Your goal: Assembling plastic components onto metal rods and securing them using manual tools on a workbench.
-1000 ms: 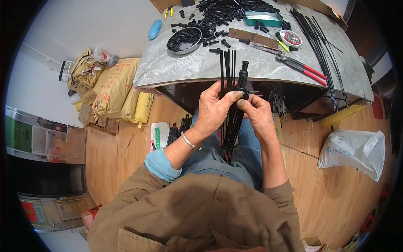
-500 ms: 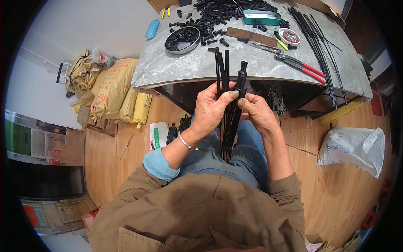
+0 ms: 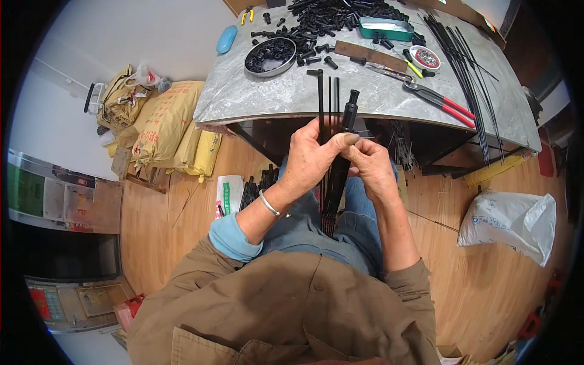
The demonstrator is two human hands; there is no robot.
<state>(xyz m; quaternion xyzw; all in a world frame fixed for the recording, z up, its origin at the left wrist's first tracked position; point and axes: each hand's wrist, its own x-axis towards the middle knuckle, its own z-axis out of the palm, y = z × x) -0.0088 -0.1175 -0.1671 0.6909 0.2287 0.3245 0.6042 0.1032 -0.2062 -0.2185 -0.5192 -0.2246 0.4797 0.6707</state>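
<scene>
Two hands (image 3: pixel 340 161) around slim, stiff black rods (image 3: pixel 331 182).

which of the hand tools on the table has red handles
The pliers at the table's right, beside the long black rods; the small tool at the far left edge has yellow handles.

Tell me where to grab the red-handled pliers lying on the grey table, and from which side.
Grip the red-handled pliers by the two red handles, which point toward the table's right front edge. Come from above on that side, probably closing around both handles at once: they lie flat and bare, while the dark jaw end sits among small parts and thin black rods.
</scene>
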